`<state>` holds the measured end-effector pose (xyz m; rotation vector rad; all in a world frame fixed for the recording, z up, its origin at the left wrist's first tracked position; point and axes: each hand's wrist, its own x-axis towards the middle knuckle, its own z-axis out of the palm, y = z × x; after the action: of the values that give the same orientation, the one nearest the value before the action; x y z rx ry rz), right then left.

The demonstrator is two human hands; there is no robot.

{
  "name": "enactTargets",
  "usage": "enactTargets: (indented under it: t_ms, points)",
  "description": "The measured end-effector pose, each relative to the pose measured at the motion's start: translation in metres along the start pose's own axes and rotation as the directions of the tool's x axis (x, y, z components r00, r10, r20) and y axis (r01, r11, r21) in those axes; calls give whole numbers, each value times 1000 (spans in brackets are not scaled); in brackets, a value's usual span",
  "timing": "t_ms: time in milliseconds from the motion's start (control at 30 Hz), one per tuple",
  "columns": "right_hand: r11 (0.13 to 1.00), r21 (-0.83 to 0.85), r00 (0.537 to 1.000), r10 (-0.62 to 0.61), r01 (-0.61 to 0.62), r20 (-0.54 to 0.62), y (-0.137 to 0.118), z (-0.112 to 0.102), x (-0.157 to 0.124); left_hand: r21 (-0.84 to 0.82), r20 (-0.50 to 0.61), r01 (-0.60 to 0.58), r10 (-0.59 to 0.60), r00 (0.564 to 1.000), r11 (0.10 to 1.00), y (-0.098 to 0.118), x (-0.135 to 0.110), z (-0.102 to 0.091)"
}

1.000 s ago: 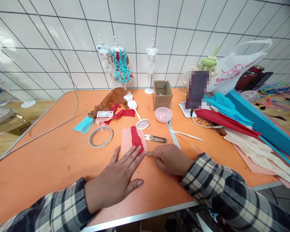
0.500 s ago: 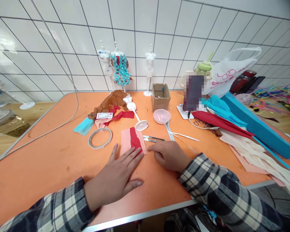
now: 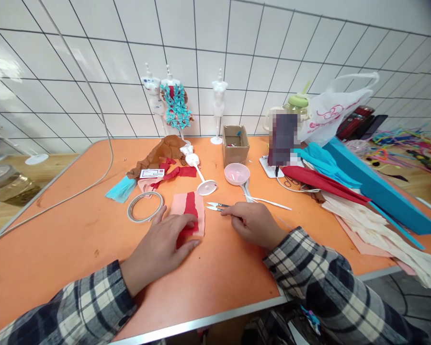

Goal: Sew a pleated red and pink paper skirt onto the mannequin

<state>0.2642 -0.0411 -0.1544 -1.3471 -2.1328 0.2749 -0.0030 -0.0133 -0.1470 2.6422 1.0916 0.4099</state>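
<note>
A pink piece of crepe paper (image 3: pixel 201 215) with a torn red strip (image 3: pixel 191 205) on top lies flat on the orange table. My left hand (image 3: pixel 161 247) rests on its lower left part, fingers spread and a little bent, the thumb apart. To the right, my right hand (image 3: pixel 256 225) has its fingers curled over the handles of small thread snips (image 3: pixel 217 205). The snips' blades point left toward the paper; their handles are hidden under the hand. Just beyond the paper, a white mannequin stand (image 3: pixel 206 187) lies on its side.
A tape roll (image 3: pixel 130 211) lies left of the paper. Behind are brown crepe paper (image 3: pixel 161 151), a pink bowl (image 3: pixel 237 174), a cardboard box (image 3: pixel 236 151) and upright mini mannequins (image 3: pixel 219 93). Coloured paper rolls (image 3: pixel 326 184) lie at the right. A cable (image 3: pixel 104 124) crosses the left side.
My right hand has moved up over the handles of the snips. My left hand has drawn back and bent its fingers, and the paper has slid slightly left.
</note>
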Motion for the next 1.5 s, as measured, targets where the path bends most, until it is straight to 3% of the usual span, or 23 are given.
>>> enactTargets:
  t_ms: [133, 267, 400, 500, 633, 700, 833, 933, 1033, 1167, 1233, 1333, 1500]
  points:
    - [987, -47, 978, 147, -156, -148, 14, -34, -2, -7, -9, 21, -21, 1000, 1000, 0, 1, 1]
    - [885, -87, 859, 416, -458, -300, 54, -73, -20, -45, -37, -21, 19, 999, 999, -2, -1, 0]
    - [794, -252, 833, 524, -553, -174, 87, -85, -43, -99, -63, -44, 38, 997, 994, -1, -1, -3]
    - [709, -334, 767, 638, -621, -70, 95, -83, -55, -131, -61, -64, 57, 997, 989, 0, 1, -5]
    - [634, -207, 648, 761, -745, -3, 97, -84, -68, -153, -81, -87, 76, 994, 984, -1, 0, -5]
    - [615, -138, 621, 784, -776, 6, 99, -86, -74, -161, -100, -97, 81, 992, 982, -3, 0, -4]
    - [644, -58, 637, 764, -763, 99, 103, -87, -88, -171, -112, -110, 92, 989, 979, -5, -1, -2]
    - [690, -3, 683, 717, -724, 138, 104, -85, -94, -170, -121, -118, 98, 988, 978, -5, 0, -1]
    - [731, 34, 731, 681, -682, 32, 104, -84, -97, -171, -126, -131, 110, 986, 977, -5, 0, -1]
    - [699, -9, 679, 692, -715, -245, 106, -80, -96, -177, -145, -153, 128, 981, 972, -5, 1, -2]
    - [723, -60, 714, 659, -688, -238, 107, -77, -95, -181, -149, -157, 131, 980, 971, -5, 1, -2]
    - [776, -132, 787, 608, -617, -103, 102, -71, -90, -182, -147, -158, 132, 980, 970, -5, 2, -2]
    - [756, -243, 784, 523, -608, -334, 72, -70, -62, -171, -154, -154, 128, 980, 973, -2, 1, -1]
